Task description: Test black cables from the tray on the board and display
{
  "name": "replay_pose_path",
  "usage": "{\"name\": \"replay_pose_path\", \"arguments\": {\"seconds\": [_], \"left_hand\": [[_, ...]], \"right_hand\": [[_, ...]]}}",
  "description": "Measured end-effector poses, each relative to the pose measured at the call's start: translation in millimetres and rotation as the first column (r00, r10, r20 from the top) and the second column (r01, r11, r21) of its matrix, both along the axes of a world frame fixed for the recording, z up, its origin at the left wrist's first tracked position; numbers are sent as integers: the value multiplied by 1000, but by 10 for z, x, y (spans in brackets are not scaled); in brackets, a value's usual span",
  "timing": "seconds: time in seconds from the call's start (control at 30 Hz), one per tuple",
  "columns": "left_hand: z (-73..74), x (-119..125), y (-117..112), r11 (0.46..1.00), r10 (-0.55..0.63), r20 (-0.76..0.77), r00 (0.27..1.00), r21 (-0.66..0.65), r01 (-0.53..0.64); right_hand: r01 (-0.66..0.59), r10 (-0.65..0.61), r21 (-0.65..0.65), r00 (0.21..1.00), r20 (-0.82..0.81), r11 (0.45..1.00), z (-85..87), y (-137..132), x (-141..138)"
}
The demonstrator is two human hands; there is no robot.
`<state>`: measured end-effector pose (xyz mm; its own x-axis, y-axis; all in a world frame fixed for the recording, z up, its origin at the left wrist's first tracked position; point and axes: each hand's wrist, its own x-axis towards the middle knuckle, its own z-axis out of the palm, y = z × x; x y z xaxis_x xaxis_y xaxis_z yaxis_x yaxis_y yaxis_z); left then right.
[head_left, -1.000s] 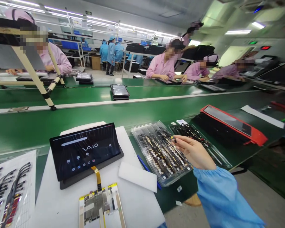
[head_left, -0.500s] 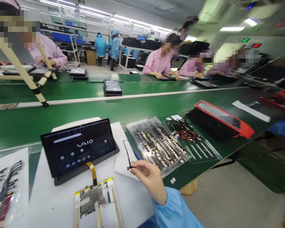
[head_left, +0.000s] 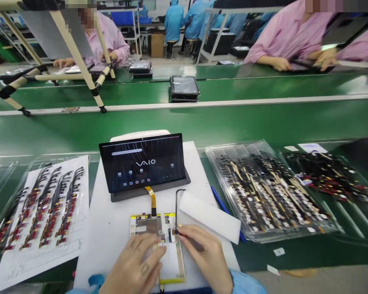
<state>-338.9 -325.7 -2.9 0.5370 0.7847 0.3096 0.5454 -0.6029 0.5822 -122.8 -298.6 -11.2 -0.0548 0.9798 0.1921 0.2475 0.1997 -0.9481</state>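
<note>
My right hand (head_left: 207,253) pinches the lower end of a thin black flex cable (head_left: 176,206) at the right edge of an opened tablet's innards. The cable's strip stands up and bends over at its top. My left hand (head_left: 138,261) is over the left part of this white battery and circuit board assembly (head_left: 173,259), fingers apart and partly bent, with nothing visible in them; it covers part of the board. A gold ribbon cable (head_left: 152,200) runs from the board to a lit tablet screen (head_left: 144,163) marked VAIO, propped up behind it.
Under the work lies a white foam mat (head_left: 101,228). A white foam block (head_left: 210,216) and a blue pen (head_left: 221,200) are right of my hand. Clear trays of flex cables (head_left: 263,192) stand further right; more cables (head_left: 46,204) lie left. Stacked tablets (head_left: 184,87) stand across the green bench.
My view has turned right and down. My left hand has come into view over the board. My right hand has brought the flex cable from beside the parts tray to the board's edge.
</note>
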Motion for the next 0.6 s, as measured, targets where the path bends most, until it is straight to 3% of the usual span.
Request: {"name": "replay_pose_path", "arguments": {"seconds": [0.1,0.17,0.37,0.6], "left_hand": [[62,211,250,967,77,-105,992,251,-48],[44,290,301,955,97,-122,988,290,-58],[-88,284,210,984,37,-208,978,177,1],[-56,219,252,998,12,-62,998,58,-8]], "right_hand": [[-13,11,33,998,58,999,8,3,14],[-17,7,78,992,129,997,6,8,29],[-91,61,121,972,229,988,-6,6,52],[-147,114,105,956,270,983,-34,-25,62]]}}
